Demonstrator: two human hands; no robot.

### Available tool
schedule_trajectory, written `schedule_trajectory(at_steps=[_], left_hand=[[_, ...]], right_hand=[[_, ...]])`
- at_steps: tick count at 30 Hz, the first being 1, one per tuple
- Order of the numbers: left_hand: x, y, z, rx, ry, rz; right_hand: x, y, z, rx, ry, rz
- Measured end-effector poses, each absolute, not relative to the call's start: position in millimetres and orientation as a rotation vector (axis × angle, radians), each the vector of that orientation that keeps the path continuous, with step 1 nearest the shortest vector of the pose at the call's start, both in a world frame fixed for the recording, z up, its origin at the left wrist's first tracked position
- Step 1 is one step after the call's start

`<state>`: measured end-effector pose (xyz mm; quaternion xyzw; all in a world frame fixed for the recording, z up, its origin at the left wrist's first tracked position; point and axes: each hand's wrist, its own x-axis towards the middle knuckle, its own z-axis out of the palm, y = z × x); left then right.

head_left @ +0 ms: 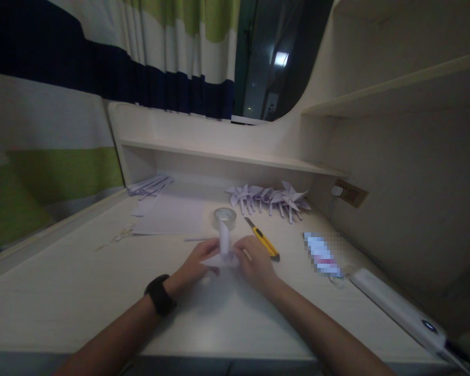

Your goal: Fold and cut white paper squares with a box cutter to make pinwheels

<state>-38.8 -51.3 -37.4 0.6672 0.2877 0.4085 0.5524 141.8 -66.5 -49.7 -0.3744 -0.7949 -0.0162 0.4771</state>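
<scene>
Dim desk nook, pale tabletop (82, 292): we hold a folded paper piece (224, 245) between both hands.
Our left hand (199, 261) and right hand (256, 266) each pinch one side of it, just before the tape roll (224, 215). We judge it best to press the base flat and centre the upright strip.

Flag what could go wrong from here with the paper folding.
1. The yellow utility knife lies close beside the right hand. Whether its blade is out cannot be told, so a sideways slip might catch it.
2. The left hand and the right hand both pinch the folded paper piece. Its upright strip could crease or tear under uneven pull.
3. The light is dim, so fold lines may be misjudged.
</scene>
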Motion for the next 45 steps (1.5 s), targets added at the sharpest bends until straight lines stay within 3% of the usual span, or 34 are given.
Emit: schedule_trajectory(at_steps=[16, 24, 34, 45], left_hand=[[-37, -48, -56, 1.637, 0.494, 0.937], [-34, -57, -43, 1.615, 0.492, 0.951], [-29, -44, -75, 1.476, 0.661, 0.979], [-33, -51, -60, 1.677, 0.613, 1.047]], right_hand=[[136, -73, -46, -0.937, -1.865, 0.091], [130, -79, -52, -0.986, -1.837, -0.092], [135, -77, -44, -0.833, -1.807, 0.047], [138, -75, -49, -0.813, -1.872, -0.099]])
